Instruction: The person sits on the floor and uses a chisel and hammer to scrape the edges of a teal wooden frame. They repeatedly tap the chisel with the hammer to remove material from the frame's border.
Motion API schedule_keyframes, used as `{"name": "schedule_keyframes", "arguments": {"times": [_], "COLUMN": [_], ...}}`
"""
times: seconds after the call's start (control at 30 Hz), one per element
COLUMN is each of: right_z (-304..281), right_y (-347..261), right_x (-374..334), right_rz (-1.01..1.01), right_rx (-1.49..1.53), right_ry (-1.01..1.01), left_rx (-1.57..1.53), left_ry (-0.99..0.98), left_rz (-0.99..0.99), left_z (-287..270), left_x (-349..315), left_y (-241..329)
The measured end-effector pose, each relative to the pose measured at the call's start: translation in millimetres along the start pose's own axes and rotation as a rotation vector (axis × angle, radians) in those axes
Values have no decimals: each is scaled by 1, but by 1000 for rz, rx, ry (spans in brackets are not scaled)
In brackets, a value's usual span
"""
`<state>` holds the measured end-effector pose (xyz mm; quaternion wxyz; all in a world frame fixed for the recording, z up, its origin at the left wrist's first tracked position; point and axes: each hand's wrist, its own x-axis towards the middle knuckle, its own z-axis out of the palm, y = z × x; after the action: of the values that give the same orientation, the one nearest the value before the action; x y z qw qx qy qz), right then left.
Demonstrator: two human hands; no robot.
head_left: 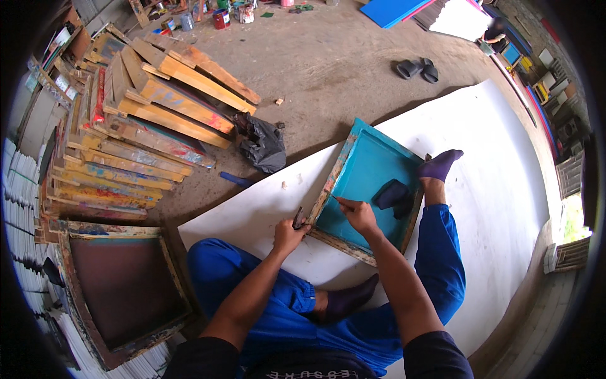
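Note:
A wooden screen-printing frame (343, 246) with teal mesh (360, 165) lies tilted between my legs on a white sheet (499, 189). My left hand (289, 237) is closed at the frame's near-left corner, with a dark narrow tool (298, 218) sticking up from it; its exact kind is unclear. Over the mesh, close to the left rail, my right hand (360, 216) pinches a thin, reddish-tipped tool (337, 199), mostly hidden by the fingers. A crumpled dark cloth (392, 197) rests on the mesh to the right of this hand.
Several paint-stained wooden frames (126, 151) stand stacked at the left, beside a black plastic bag (262, 145). Another framed screen (126, 284) leans at the lower left. My right foot (440, 165) touches the frame's right side. Sandals (418, 69) and paint cans (221, 19) lie farther off.

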<state>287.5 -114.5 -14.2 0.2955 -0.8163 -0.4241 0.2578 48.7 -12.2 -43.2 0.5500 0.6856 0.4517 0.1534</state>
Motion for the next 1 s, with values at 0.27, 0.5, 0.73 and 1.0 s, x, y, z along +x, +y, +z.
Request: {"name": "schedule_keyframes", "arguments": {"times": [0.27, 0.5, 0.73, 1.0], "right_z": [-1, -15, -20, -12], "right_y": [5, 9, -16, -31], "right_x": [0, 20, 3, -7], "right_rz": [-68, 523, 259, 46], "right_rx": [-235, 680, 236, -391], "right_ry": [38, -357, -203, 81], "left_rx": [82, 8, -12, 45], "left_ry": [-8, -13, -68, 14], "left_rz": [40, -15, -65, 13], "left_z": [-6, -6, -11, -5], "left_x": [-1, -2, -1, -4], "left_y": [9, 15, 16, 14]}}
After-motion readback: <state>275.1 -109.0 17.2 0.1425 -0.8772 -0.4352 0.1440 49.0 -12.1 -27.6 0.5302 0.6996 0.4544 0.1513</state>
